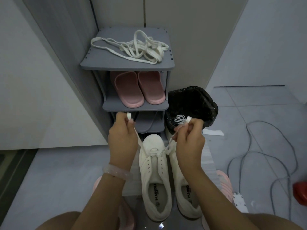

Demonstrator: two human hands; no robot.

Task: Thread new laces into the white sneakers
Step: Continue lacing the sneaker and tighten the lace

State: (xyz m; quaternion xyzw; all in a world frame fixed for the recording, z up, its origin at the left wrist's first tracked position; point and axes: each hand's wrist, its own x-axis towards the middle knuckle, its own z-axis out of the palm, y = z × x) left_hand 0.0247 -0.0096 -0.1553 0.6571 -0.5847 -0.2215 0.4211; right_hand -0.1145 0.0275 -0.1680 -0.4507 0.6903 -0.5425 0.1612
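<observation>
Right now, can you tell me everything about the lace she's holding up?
The white shoelace is flat and looks like woven cotton. It passes through the front eyelets of the left white sneaker, crossing once near the toe. Both halves rise tight in a V shape. The left hand pinches one end and the right hand pinches the other, with short tips poking above the fingers. The rest of the eyelets are not laced.

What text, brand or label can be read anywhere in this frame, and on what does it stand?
Insole of the left sneaker: black brand print with a round logo, too distorted to read surely.
Insole of the right sneaker: the same print, partly hidden by the right forearm.
Nothing else bears readable text.
</observation>
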